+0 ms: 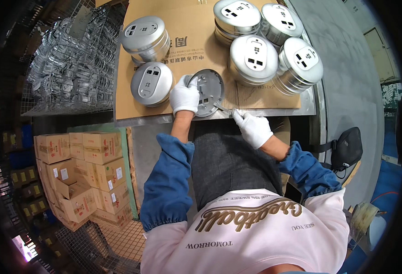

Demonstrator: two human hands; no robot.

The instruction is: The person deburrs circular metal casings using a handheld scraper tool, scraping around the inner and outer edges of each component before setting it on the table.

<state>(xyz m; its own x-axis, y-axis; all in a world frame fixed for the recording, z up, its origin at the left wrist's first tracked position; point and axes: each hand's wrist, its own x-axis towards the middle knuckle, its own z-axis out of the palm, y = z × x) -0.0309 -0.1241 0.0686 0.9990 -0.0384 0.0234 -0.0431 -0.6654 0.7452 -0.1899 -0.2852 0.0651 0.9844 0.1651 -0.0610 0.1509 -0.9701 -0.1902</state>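
My left hand point(185, 97), in a white glove, is closed on the left rim of a round grey metal cover point(213, 84). The cover lies with its hollow side up near the table's front edge and shows small rectangular slots. In my white-gloved right hand point(254, 129) is a slim metal hand tool point(222, 108), its tip at the cover's lower right rim; its exact kind is hard to make out. Left of my left hand stands a stack of silver round covers point(151, 85), with another stack point(144, 35) behind it.
More stacked silver covers point(254, 58) stand at the right of the cardboard-topped table point(196, 27). A wire cage point(73, 68) full of metal parts is at the left. Cartons point(102, 176) are piled at lower left. A black bag point(347, 148) hangs at the right.
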